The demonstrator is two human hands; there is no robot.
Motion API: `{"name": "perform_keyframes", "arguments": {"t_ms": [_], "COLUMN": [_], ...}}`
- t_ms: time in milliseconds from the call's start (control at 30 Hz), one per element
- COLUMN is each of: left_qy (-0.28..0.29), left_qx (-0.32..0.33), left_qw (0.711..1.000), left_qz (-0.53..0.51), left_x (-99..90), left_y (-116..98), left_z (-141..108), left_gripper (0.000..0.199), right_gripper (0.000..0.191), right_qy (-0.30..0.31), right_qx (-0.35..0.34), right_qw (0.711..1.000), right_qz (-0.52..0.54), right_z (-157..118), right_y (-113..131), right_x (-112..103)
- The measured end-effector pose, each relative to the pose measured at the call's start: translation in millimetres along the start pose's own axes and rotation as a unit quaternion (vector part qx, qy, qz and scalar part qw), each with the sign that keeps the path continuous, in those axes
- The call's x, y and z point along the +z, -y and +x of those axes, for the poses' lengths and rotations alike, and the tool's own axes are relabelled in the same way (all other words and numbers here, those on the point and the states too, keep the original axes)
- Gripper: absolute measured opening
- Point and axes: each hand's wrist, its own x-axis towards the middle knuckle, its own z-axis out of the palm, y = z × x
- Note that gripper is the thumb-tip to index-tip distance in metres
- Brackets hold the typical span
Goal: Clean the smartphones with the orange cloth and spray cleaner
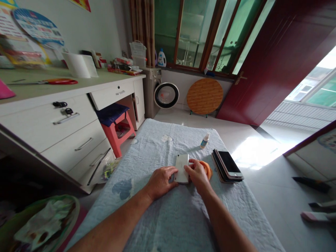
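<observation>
A white smartphone (182, 168), its camera side facing up, is between my two hands just above or on the blue cloth-covered table (154, 140). My left hand (162, 180) grips its left edge, thumb at the lower corner. On the opposite edge are the thumb and fingers of my right hand (197, 174). An orange cloth (207, 169) lies crumpled behind and beside my right hand, which partly hides it. Farther right is a stack of phones and tablets (228, 166), the top one with a dark screen. A small spray bottle (205, 140) stands upright beyond the cloth.
To the left stands a white desk (63, 122) with scissors (60, 81) and a paper roll (78, 65) on top. A red stool (120, 129) is tucked under it. A waste basket (76, 217) sits at lower left. A washing machine (152, 94) has its door open.
</observation>
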Motion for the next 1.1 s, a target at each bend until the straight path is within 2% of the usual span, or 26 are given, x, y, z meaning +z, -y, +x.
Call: {"name": "perform_keyframes", "arguments": {"t_ms": [167, 300, 433, 500, 600, 700, 833, 1100], "left_qy": [0.017, 0.039, 0.028, 0.011, -0.014, -0.051, -0.092, -0.099], "left_qx": [0.004, 0.016, 0.028, 0.024, 0.014, -0.010, -0.022, -0.011], "left_qw": [1.000, 0.998, 0.994, 0.994, 0.993, 0.993, 0.992, 0.995], "left_qz": [-0.017, -0.056, -0.099, -0.110, -0.114, -0.103, -0.079, -0.006], "left_x": [-4.1, -7.1, -4.7, -3.3, -2.6, -2.4, -1.2, 0.4], "left_y": [-2.0, -4.8, -2.2, 0.1, 2.1, 3.3, 6.4, 13.4], "left_z": [-0.4, -0.5, -0.5, -0.5, -0.5, -0.1, 1.4, 5.2], "left_gripper": [0.043, 0.048, 0.045, 0.043, 0.046, 0.050, 0.047, 0.043], "right_gripper": [0.039, 0.043, 0.040, 0.035, 0.037, 0.034, 0.033, 0.022], "right_qy": [0.010, 0.002, -0.028, -0.049, -0.037, -0.005, 0.043, 0.018], "right_qx": [-0.008, -0.036, -0.099, -0.147, -0.206, -0.235, -0.241, -0.233], "right_qw": [0.999, 0.999, 0.990, 0.968, 0.927, 0.895, 0.873, 0.868], "right_qz": [0.039, 0.021, -0.101, -0.197, -0.312, -0.380, -0.423, -0.439], "right_z": [-3.4, -1.4, -1.6, -5.0, -14.4, -26.0, -38.7, -36.2], "right_y": [3.6, 3.1, 9.5, 17.1, 29.4, 36.9, 37.2, 18.8], "right_x": [3.2, 0.4, -10.9, -17.1, -20.6, -14.4, 2.8, 31.1]}}
